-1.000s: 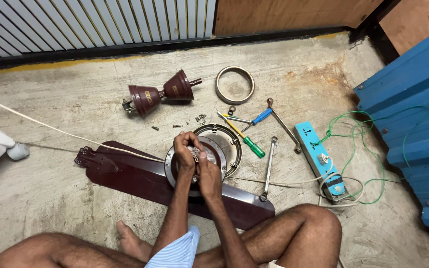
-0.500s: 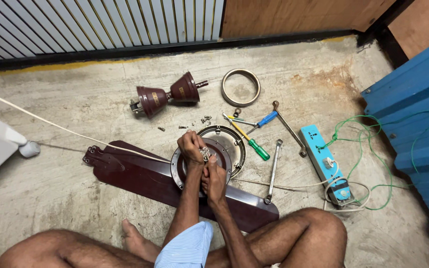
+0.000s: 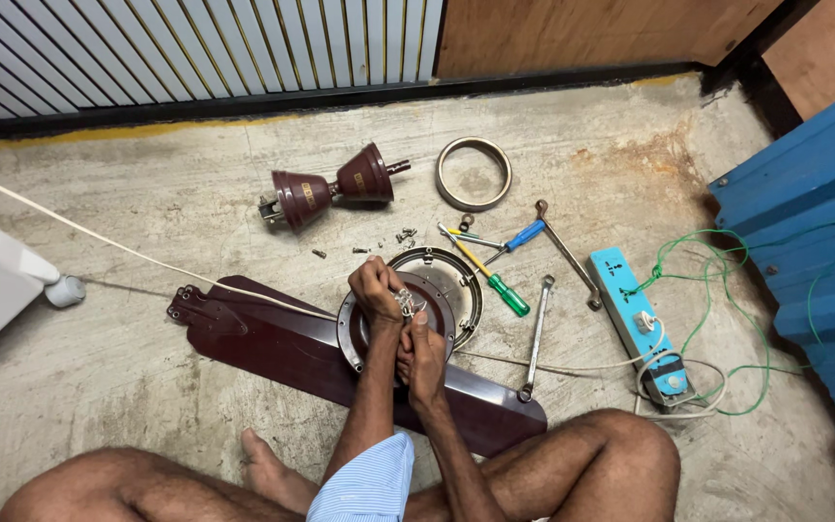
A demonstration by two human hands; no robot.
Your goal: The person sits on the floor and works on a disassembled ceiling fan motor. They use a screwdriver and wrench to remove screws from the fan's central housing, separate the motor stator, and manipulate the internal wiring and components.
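Both hands are held together over the round maroon fan motor housing (image 3: 408,319), which lies on the concrete floor (image 3: 147,203) across a long dark fan blade (image 3: 273,338). The left hand (image 3: 377,290) is curled around a small shiny metal part (image 3: 408,304); the right hand (image 3: 425,353) is clenched just below it, though what it grips cannot be told. Beside the housing are seen a green-handled screwdriver (image 3: 495,280), two spanners, a metal ring (image 3: 475,173) and a light blue power strip (image 3: 640,324)
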